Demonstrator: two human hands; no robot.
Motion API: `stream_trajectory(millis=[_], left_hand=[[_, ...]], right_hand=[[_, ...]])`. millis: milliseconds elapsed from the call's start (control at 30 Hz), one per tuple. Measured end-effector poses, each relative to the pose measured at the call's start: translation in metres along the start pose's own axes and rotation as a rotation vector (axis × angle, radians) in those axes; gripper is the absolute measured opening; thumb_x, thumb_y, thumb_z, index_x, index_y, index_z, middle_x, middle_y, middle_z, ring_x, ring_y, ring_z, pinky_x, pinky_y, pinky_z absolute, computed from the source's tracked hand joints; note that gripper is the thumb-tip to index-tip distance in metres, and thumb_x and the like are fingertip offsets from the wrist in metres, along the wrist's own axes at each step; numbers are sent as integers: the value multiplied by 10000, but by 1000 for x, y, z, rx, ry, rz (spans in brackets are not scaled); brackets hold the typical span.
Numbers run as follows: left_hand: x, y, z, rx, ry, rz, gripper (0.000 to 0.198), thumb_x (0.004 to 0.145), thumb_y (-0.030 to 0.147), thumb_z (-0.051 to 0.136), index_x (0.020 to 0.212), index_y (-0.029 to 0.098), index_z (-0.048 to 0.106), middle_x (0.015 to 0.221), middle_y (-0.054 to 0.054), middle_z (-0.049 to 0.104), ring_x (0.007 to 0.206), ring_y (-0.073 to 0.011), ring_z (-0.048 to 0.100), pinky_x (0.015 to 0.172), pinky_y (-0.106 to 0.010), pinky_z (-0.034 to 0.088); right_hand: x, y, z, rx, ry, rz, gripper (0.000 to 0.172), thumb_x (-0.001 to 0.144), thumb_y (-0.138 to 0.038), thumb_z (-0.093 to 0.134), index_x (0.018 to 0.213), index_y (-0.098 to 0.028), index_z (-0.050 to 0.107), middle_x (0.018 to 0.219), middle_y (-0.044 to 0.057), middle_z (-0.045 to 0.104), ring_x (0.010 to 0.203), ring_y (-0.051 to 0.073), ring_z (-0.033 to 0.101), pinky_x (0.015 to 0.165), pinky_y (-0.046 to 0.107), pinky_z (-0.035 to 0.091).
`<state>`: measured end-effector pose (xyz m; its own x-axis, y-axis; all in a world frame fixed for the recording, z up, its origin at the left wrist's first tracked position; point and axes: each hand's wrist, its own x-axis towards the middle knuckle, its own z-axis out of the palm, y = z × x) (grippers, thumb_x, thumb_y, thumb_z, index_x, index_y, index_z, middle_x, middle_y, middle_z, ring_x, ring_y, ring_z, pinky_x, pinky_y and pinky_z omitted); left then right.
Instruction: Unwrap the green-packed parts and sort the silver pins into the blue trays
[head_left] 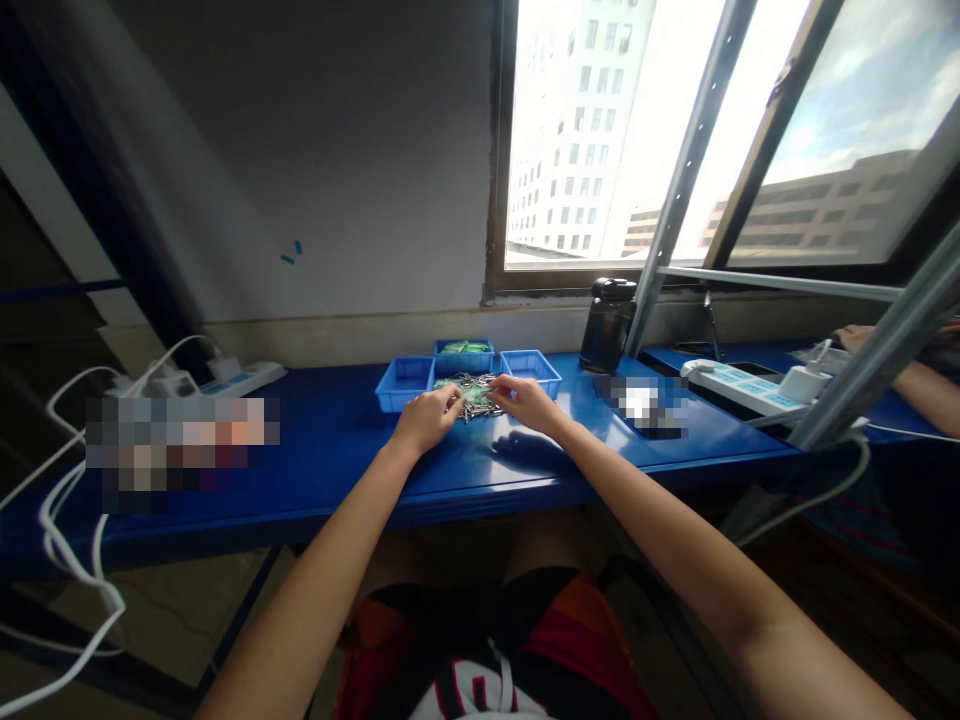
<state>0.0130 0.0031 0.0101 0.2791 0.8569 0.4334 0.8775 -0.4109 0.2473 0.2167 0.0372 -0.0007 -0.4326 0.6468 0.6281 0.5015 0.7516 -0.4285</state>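
My left hand (430,418) is at the left side of a loose pile of thin, shiny metal pieces (480,410) mixed with some green ones. Its thumb and fingers are pinched together; whatever is between them is too small to make out. At the pile's right side, my right hand (527,400) also has its fingertips closed in a pinch, with the contents hidden. Behind the hands stand a left blue bin (397,402), a right blue bin (556,372) and a rear blue bin (491,362) that contains green slender pieces (463,347).
The blue table (330,440) runs along the wall under a window. A black bottle (606,325) stands at the back right. Power strips (750,388) with white cables lie at both sides. A metal post rises on the right, and another person's arm (919,390) shows beyond it.
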Motion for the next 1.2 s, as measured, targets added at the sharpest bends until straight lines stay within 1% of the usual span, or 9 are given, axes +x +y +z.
stream_trajectory(millis=[133,267,433,533,700,833,967,1167,1200], left_hand=[[0,0,2,33,-40,-49,265,866,383,402,985,218,571,851,-46,676,784,-205,623,645,-259,417],[0,0,7,67,-76,-47,278,861,363,399,1010,209,576,891,-70,669,796,-219,622,670,-282,438],[-1,1,8,118,-144,-5,276,867,352,382,942,201,600,866,-67,666,812,-209,620,710,-280,444],[-2,1,9,143,-156,21,285,872,345,361,937,199,597,873,-73,665,819,-219,623,712,-293,451],[-1,2,12,186,-177,40,257,866,304,366,924,195,591,888,-84,665,837,-226,629,720,-307,460],[-1,1,12,198,-177,54,242,864,285,367,904,192,587,902,-77,663,850,-214,628,719,-293,464],[-3,-2,10,202,-199,52,240,857,274,366,887,189,588,946,-75,655,872,-218,622,709,-292,469],[-2,-3,11,192,-253,11,261,854,280,362,972,193,577,991,-88,651,894,-214,618,761,-301,456],[-2,-3,11,200,-264,-9,267,851,283,363,977,190,579,980,-93,655,894,-220,620,770,-311,453]], right_hand=[[6,-1,2,-134,63,-114,175,820,-309,526,817,-159,617,792,49,591,670,123,516,617,226,406],[28,2,0,-293,83,-112,157,831,-258,488,826,-159,609,788,50,600,704,140,539,669,239,410],[76,10,-3,-618,72,25,209,855,-259,427,928,-166,600,916,83,621,787,182,566,680,263,405],[105,15,2,-761,10,99,241,867,-231,395,968,-143,595,974,126,620,878,222,566,714,287,410],[136,32,25,-805,-121,306,304,858,-123,355,1055,-109,586,1026,181,620,941,245,576,781,315,415],[144,49,43,-764,-201,350,306,846,-176,405,1074,-153,608,1000,156,644,904,248,606,748,308,437],[145,57,41,-717,-294,335,301,855,-297,422,1004,-189,660,993,114,664,891,229,614,740,279,447],[132,38,29,-688,-352,179,321,853,-297,430,1096,-203,617,1136,77,611,1029,206,552,838,260,406],[128,32,32,-673,-416,110,320,856,-301,430,1080,-182,624,1108,91,622,1010,213,561,828,264,409]])
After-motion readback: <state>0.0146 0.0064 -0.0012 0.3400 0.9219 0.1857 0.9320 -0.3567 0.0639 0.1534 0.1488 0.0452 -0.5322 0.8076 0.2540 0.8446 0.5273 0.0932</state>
